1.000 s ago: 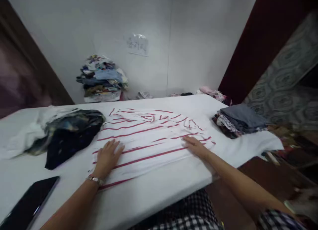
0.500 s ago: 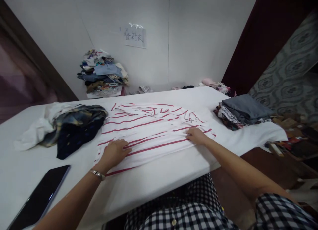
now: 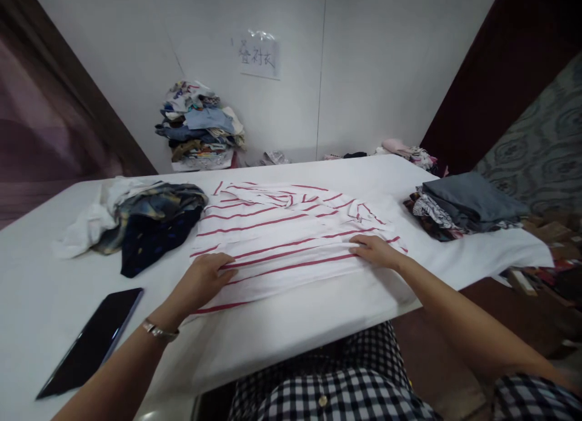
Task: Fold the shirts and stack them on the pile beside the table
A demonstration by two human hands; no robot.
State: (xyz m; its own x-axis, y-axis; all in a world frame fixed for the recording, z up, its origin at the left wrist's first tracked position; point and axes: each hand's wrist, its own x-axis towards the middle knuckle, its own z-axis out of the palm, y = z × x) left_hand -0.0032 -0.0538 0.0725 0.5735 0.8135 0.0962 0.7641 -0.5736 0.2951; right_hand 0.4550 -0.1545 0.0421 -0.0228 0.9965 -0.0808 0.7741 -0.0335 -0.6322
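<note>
A white shirt with red stripes (image 3: 264, 224) lies spread on the white-covered table in front of me, its collar and sleeve parts crumpled along the far side and at the right. At its near left part, my left hand (image 3: 207, 281) pinches the fabric between thumb and fingers; a bracelet circles that wrist. Toward the near right end, my right hand (image 3: 375, 251) grips the cloth with bent fingers. A raised crease runs between the two hands. The fingertips are partly lost in the fabric.
Crumpled dark and white clothes (image 3: 159, 221) lie at left, with a black phone (image 3: 93, 342) nearer me. Folded garments (image 3: 468, 202) sit at right on the white table (image 3: 309, 327). Behind stands a tall clothes pile (image 3: 200, 127); a paper sign (image 3: 259, 56) hangs on the wall.
My view has turned slightly left, so everything appears shifted right. My left hand has gone from lying flatter on the shirt to pinching it; the right hand keeps its place on the cloth.
</note>
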